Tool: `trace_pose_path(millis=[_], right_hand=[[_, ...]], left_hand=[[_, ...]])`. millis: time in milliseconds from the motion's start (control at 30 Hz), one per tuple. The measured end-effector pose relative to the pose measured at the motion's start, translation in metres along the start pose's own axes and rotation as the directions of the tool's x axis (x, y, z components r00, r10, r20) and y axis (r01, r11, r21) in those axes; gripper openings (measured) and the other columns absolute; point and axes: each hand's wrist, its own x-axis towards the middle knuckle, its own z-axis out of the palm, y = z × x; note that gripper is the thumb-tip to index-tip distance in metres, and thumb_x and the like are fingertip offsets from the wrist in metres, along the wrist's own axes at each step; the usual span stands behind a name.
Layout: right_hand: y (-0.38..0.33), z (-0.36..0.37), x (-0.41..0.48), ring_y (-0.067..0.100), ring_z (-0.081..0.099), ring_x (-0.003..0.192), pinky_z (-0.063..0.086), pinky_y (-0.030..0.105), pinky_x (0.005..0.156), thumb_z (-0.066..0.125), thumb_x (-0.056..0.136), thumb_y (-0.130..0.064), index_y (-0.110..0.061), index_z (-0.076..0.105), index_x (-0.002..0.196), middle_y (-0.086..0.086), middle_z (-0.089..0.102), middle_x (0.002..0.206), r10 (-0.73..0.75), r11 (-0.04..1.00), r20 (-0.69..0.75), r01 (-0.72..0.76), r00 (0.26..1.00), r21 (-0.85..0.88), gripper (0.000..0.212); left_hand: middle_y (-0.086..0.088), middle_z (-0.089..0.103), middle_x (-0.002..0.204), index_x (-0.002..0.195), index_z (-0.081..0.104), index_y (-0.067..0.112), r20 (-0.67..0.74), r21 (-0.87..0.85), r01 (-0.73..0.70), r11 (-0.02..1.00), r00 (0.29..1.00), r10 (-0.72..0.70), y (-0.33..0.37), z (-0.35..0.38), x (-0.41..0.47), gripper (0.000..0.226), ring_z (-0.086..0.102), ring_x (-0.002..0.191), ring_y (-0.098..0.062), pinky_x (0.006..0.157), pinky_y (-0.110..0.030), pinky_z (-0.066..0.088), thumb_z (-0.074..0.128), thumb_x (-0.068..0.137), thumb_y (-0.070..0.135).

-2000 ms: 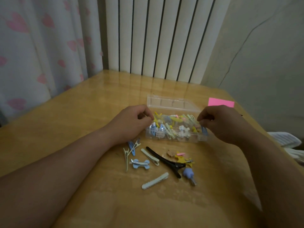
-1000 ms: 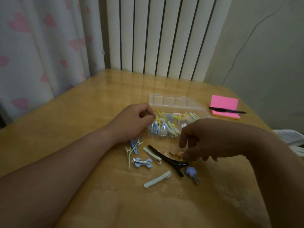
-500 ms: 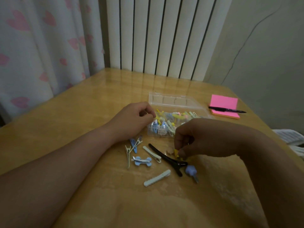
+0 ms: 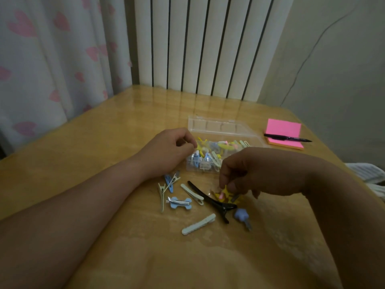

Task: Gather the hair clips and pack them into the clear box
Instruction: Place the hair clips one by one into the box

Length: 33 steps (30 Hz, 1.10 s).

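Observation:
The clear box (image 4: 203,166) lies open mid-table, its lid (image 4: 216,127) tipped back, with several coloured hair clips inside. My left hand (image 4: 168,152) is curled at the box's left end, thumb and fingers pinching its rim. In front of the box, my right hand (image 4: 262,171) reaches down and pinches a yellow star clip (image 4: 224,193) with a pink part, just off the table. Loose clips lie around it: a long black clip (image 4: 209,201), a blue bone clip (image 4: 180,203), two pale green clips (image 4: 199,224), a lilac star clip (image 4: 241,214) and a blue snap clip (image 4: 168,182).
A pink sticky-note pad (image 4: 284,130) with a black pen (image 4: 287,138) across it sits at the table's far right. A white radiator (image 4: 204,44) and a heart-print curtain (image 4: 52,59) stand behind the wooden table (image 4: 125,126). Something white (image 4: 367,172) lies past the right edge.
My right hand left the box's right end, came down to the loose pile and closed its fingers on the yellow star clip. My left hand stayed at the box.

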Motion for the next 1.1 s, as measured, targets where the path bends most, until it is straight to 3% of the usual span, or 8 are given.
trace_pose_path(millis=[100, 233, 367, 567, 667, 900, 1000, 1100], right_hand=[[-0.001, 0.0, 0.002, 0.0, 0.071, 0.087, 0.057, 0.023, 0.078, 0.071, 0.098, -0.017, -0.032, 0.075, 0.101, -0.013, 0.076, 0.095, -0.02, 0.998, -0.036, 0.022, 0.999, 0.053, 0.016], [-0.003, 0.0, 0.001, -0.003, 0.069, 0.077, 0.052, 0.013, 0.065, 0.071, 0.098, -0.016, -0.031, 0.075, 0.099, -0.013, 0.076, 0.089, -0.002, 0.996, -0.03, 0.005, 1.0, 0.087, 0.016], [-0.001, 0.004, 0.005, 0.004, 0.07, 0.071, 0.054, 0.018, 0.058, 0.07, 0.099, -0.017, -0.032, 0.073, 0.097, -0.004, 0.075, 0.091, 0.051, 0.998, -0.053, -0.049, 0.997, 0.038, 0.016], [0.0, 0.002, 0.006, -0.006, 0.068, 0.068, 0.052, 0.014, 0.059, 0.074, 0.096, -0.02, -0.031, 0.074, 0.097, -0.009, 0.074, 0.086, 0.056, 0.998, -0.136, -0.051, 0.989, 0.038, 0.012], [0.001, 0.0, 0.004, 0.001, 0.072, 0.068, 0.051, 0.014, 0.057, 0.073, 0.096, -0.018, -0.028, 0.073, 0.097, -0.008, 0.077, 0.081, 0.068, 0.997, -0.11, -0.062, 0.992, 0.055, 0.01], [0.007, -0.01, -0.007, 0.017, 0.08, 0.08, 0.057, 0.027, 0.061, 0.065, 0.102, -0.013, -0.018, 0.068, 0.104, -0.002, 0.081, 0.095, 0.137, 0.977, -0.036, -0.129, 0.99, 0.168, 0.006], [0.008, -0.01, -0.006, 0.015, 0.078, 0.074, 0.052, 0.028, 0.06, 0.065, 0.102, -0.016, -0.022, 0.067, 0.103, -0.008, 0.081, 0.096, 0.128, 0.986, -0.038, -0.123, 0.991, 0.111, 0.007], [0.008, -0.011, -0.005, 0.009, 0.073, 0.068, 0.048, 0.022, 0.064, 0.07, 0.099, -0.019, -0.027, 0.07, 0.098, -0.016, 0.079, 0.084, 0.084, 0.996, -0.099, -0.08, 0.992, 0.042, 0.008]], left_hand=[[0.01, 0.064, 0.079, 0.098, 0.075, 0.023, -0.003, -0.008, -0.001, 1.0, 1.0, 0.001, 0.0, 0.0, 0.0, 0.011, 0.053, 0.062, 0.004, 0.057, -0.014, 0.039, 0.064, 0.098, 0.02], [0.01, 0.063, 0.077, 0.098, 0.075, 0.021, -0.007, -0.011, -0.001, 1.0, 1.0, 0.001, 0.0, 0.0, 0.0, 0.011, 0.052, 0.059, 0.004, 0.054, -0.011, 0.037, 0.064, 0.097, 0.02], [0.009, 0.064, 0.08, 0.099, 0.075, 0.022, 0.0, -0.009, 0.004, 1.0, 1.0, -0.004, 0.0, 0.001, 0.001, 0.011, 0.053, 0.063, 0.004, 0.055, -0.011, 0.039, 0.064, 0.098, 0.021], [0.007, 0.065, 0.081, 0.098, 0.074, 0.024, 0.008, -0.013, 0.01, 1.0, 1.0, -0.01, -0.001, 0.001, 0.001, 0.011, 0.053, 0.064, 0.001, 0.062, -0.021, 0.043, 0.063, 0.098, 0.021], [0.006, 0.067, 0.084, 0.099, 0.074, 0.023, 0.009, -0.017, 0.009, 1.0, 1.0, -0.008, 0.0, 0.0, 0.0, 0.011, 0.054, 0.066, 0.002, 0.063, -0.02, 0.044, 0.064, 0.097, 0.021], [0.003, 0.07, 0.088, 0.099, 0.074, 0.024, 0.009, -0.01, 0.006, 1.0, 1.0, -0.006, 0.0, 0.0, 0.0, 0.012, 0.056, 0.07, -0.001, 0.066, -0.024, 0.046, 0.063, 0.097, 0.02], [0.0, 0.072, 0.091, 0.098, 0.074, 0.025, 0.009, -0.02, 0.013, 1.0, 1.0, -0.013, -0.001, 0.0, 0.001, 0.01, 0.062, 0.078, -0.01, 0.073, -0.031, 0.051, 0.064, 0.097, 0.022], [0.0, 0.072, 0.091, 0.097, 0.074, 0.026, 0.01, -0.03, 0.011, 1.0, 1.0, -0.011, -0.001, 0.0, 0.001, 0.01, 0.061, 0.076, -0.008, 0.072, -0.029, 0.05, 0.065, 0.097, 0.022]])
